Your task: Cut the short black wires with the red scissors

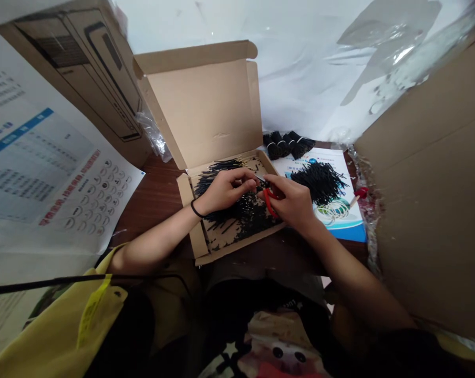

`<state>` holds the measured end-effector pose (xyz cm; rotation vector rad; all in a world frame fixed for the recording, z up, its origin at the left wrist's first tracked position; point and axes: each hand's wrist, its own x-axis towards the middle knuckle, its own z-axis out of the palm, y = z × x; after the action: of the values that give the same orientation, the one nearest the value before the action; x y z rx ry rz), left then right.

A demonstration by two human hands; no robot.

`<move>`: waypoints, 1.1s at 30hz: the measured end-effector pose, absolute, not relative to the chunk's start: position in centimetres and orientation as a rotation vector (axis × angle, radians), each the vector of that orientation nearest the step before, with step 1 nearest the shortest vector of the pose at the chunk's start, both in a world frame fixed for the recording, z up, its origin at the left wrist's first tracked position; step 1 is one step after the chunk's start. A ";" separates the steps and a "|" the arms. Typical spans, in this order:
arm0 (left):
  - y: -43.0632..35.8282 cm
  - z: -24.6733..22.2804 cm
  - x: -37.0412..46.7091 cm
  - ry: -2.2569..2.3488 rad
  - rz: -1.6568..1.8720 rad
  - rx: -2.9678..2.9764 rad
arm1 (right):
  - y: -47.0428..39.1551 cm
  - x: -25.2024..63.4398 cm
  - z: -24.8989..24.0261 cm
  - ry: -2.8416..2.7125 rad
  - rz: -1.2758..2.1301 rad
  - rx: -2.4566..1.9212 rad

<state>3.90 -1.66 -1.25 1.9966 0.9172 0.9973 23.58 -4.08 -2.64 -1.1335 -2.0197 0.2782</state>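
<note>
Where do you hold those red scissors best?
Probably the scissors' red handle, coming from the person's right, as the right hand does: the handle sits on that near side, while the metal tip points away, toward the left hand.

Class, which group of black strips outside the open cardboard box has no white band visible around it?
The loose pile on the blue-and-white printed sheet, beside the right hand; the compact bundles behind it show white bands.

One head-worn camera looks forward and steeply down from above the wearer's shirt [257, 336], with the left hand [228, 190] and right hand [292, 202] near, mid-view.
</note>
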 end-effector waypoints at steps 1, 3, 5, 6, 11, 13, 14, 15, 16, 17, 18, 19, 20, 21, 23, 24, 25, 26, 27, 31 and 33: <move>-1.7 -1.2 3.9 0.924 0.998 2.006 | -4.1 23.6 -2.6 -2.024 0.276 -1.134; -1.7 -1.2 3.9 0.924 1.010 2.016 | -4.1 23.6 -2.6 -2.036 0.273 -1.132; -1.7 -1.2 4.0 0.910 1.027 2.021 | -4.1 23.6 -2.7 -2.054 0.269 -1.137; -1.7 -1.2 4.0 0.903 1.033 2.023 | -4.1 23.6 -2.7 -2.063 0.265 -1.139; -1.7 -1.3 4.0 0.912 1.027 2.045 | -4.1 23.6 -2.7 -2.065 0.256 -1.133; -1.7 -1.2 4.0 0.919 1.040 2.056 | -4.1 23.7 -2.8 -2.068 0.260 -1.130; -1.7 -1.2 4.0 0.920 1.048 2.058 | -4.1 23.7 -2.8 -2.072 0.261 -1.127; -1.7 -1.2 4.0 0.921 1.056 2.058 | -4.1 23.7 -2.9 -2.075 0.261 -1.124; -1.7 -1.1 4.1 0.920 1.058 2.059 | -4.0 23.7 -2.9 -2.076 0.260 -1.117; -1.7 -1.1 4.1 0.923 1.058 2.061 | -4.0 23.7 -3.0 -2.076 0.259 -1.108; -1.7 -1.1 4.1 0.926 1.055 2.064 | -4.0 23.7 -3.0 -2.076 0.259 -1.098; -1.7 -1.1 4.1 0.929 1.050 2.068 | -4.0 23.7 -3.0 -2.077 0.259 -1.089; -1.7 -1.1 4.1 0.930 1.048 2.072 | -3.9 23.7 -3.0 -2.078 0.260 -1.084; -1.7 -1.1 4.1 0.926 1.048 2.077 | -3.9 23.8 -3.0 -2.081 0.263 -1.084; -1.7 -1.2 4.1 0.914 1.058 2.082 | -3.9 23.9 -3.0 -2.098 0.277 -1.095; -1.7 -1.3 4.1 0.909 1.060 2.082 | -3.8 24.0 -3.0 -2.109 0.286 -1.100; -1.7 -1.3 4.1 0.906 1.057 2.083 | -3.8 24.1 -3.0 -2.119 0.293 -1.103; -1.7 -1.4 4.1 0.905 1.049 2.084 | -3.7 24.1 -3.0 -2.127 0.296 -1.104; -1.7 -1.4 4.1 0.908 1.038 2.087 | -3.7 24.2 -3.1 -2.130 0.294 -1.107; -1.7 -1.3 4.1 0.906 1.016 2.092 | -3.6 24.2 -3.3 -2.111 0.244 -1.172; -1.8 -1.2 4.1 0.891 1.003 2.081 | -3.7 24.1 -3.2 -2.071 0.210 -1.200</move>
<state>4.13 -1.77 -1.23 2.0808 0.8905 1.0035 24.11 -3.70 -3.19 -1.1998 -2.0714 0.2099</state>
